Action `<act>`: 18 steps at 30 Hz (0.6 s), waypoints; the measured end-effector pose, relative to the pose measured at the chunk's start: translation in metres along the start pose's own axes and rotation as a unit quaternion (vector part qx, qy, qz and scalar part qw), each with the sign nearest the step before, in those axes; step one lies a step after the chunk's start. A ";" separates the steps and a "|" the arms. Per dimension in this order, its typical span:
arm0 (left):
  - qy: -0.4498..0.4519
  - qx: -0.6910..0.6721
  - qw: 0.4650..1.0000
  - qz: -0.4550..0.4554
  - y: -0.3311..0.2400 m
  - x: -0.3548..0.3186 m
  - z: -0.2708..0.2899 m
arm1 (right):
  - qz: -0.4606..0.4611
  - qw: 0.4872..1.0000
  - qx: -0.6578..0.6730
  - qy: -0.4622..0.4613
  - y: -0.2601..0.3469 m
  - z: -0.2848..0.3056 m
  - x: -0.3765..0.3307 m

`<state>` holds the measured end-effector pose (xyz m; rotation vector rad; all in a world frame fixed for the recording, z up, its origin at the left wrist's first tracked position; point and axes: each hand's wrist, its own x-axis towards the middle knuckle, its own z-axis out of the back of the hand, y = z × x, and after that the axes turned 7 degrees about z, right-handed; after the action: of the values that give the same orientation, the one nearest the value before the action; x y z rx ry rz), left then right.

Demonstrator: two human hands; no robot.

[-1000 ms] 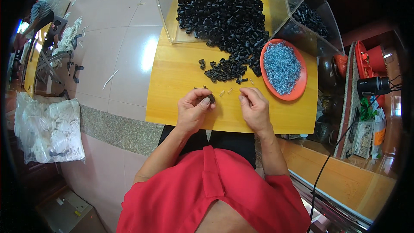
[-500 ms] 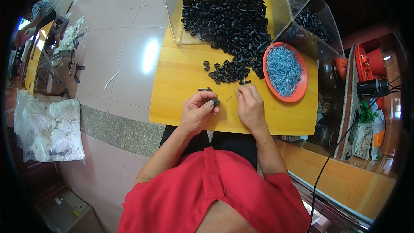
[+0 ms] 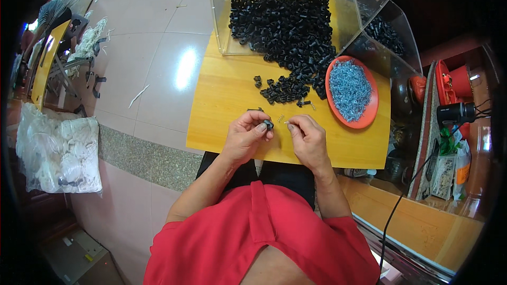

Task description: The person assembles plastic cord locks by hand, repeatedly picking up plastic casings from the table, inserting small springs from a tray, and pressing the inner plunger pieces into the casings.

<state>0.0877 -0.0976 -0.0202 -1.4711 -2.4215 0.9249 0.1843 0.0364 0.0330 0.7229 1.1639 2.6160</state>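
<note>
Glossy pale floor tiles [image 3: 158,63] are shining to the left of a yellow wooden tabletop [image 3: 222,95], where a clear plastic box [image 3: 218,31] is letting a heap of small black plastic parts [image 3: 282,24] spread toward me. A red-orange oval plate [image 3: 374,95], filled with silvery-blue coils [image 3: 349,89], is standing to the right of the heap. My left hand [image 3: 248,133] is gripping a rounded, glossy black plastic piece [image 3: 269,124] at the tips of thumb and fingers, above the table's near part. My right hand [image 3: 308,138] is pinching a tiny pale sliver [image 3: 286,122] — it is looking like a wire spring, though it is too small for me to be sure.

What has just been changing is the gap: my fingertips are drawing nearer each other, and the two pieces are now facing across a narrow space, not touching. As I am judging it, I am past picking up and am bringing one toward the other — the left side holding steady. Thin coiled springs [image 3: 280,119] are lying on the wood just beyond that gap.
</note>
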 end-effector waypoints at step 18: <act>0.003 0.043 0.999 -0.015 0.004 0.000 0.000 | 0.018 0.998 0.051 0.027 0.018 -0.009 0.001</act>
<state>0.0903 -0.0963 -0.0224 -1.4018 -2.3623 1.0020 0.1795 0.0188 0.0419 0.7014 1.3202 2.6379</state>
